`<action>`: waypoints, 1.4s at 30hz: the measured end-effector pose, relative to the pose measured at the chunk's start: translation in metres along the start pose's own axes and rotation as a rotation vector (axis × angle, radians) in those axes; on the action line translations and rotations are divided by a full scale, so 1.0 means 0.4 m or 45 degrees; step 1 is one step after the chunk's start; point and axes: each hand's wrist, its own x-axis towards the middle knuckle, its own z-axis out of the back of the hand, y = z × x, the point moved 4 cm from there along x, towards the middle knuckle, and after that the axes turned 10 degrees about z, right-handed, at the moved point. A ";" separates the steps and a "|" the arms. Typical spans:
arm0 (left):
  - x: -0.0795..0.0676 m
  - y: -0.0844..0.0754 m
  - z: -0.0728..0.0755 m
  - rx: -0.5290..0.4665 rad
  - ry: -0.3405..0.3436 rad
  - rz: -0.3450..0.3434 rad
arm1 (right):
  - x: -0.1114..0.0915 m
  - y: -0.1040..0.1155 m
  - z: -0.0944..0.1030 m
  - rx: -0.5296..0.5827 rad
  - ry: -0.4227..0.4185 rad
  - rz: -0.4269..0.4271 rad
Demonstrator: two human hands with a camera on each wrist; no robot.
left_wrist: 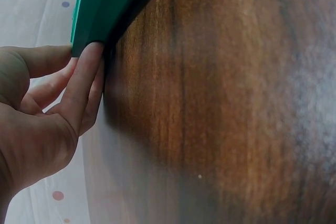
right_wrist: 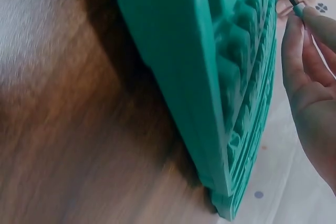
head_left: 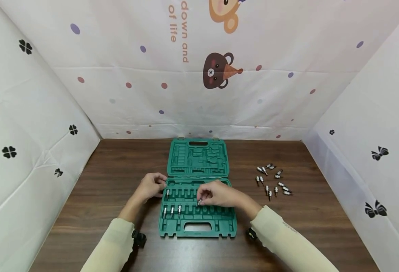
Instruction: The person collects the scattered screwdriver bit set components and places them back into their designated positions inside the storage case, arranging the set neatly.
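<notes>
An opened green tool case (head_left: 197, 217) lies on the table, its lid (head_left: 197, 172) folded back toward the wall. My left hand (head_left: 151, 186) pinches the case's left edge; the left wrist view has the thumb at the rim and a finger against the side wall. Over the middle slots, my right hand (head_left: 216, 193) holds a bit socket (right_wrist: 298, 8) between thumb and fingers, its dark tip pointing away from the fingertips. One bit socket (head_left: 167, 193) sits in the upper row at the left. Three more, including this bit socket (head_left: 179, 210), stand in the lower row.
Several loose bit sockets (head_left: 270, 194) lie scattered on the brown wooden table (head_left: 117, 170) right of the case. A patterned white cloth (head_left: 192, 105) hangs behind the table, with more cloth on both sides. Dark wrist devices (head_left: 139, 238) are strapped at the sleeves.
</notes>
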 end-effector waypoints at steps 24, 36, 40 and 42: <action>0.012 0.006 0.003 0.001 0.010 -0.022 | 0.087 0.033 -0.067 -0.206 0.092 0.055; 0.009 0.004 0.002 0.010 0.003 -0.005 | 0.102 0.051 -0.082 -0.284 0.110 0.063; 0.008 0.002 0.003 0.010 -0.006 -0.005 | 0.106 0.062 -0.087 -0.334 0.112 0.051; 0.008 0.003 0.002 0.008 -0.004 -0.006 | 0.108 0.064 -0.091 -0.360 0.113 0.041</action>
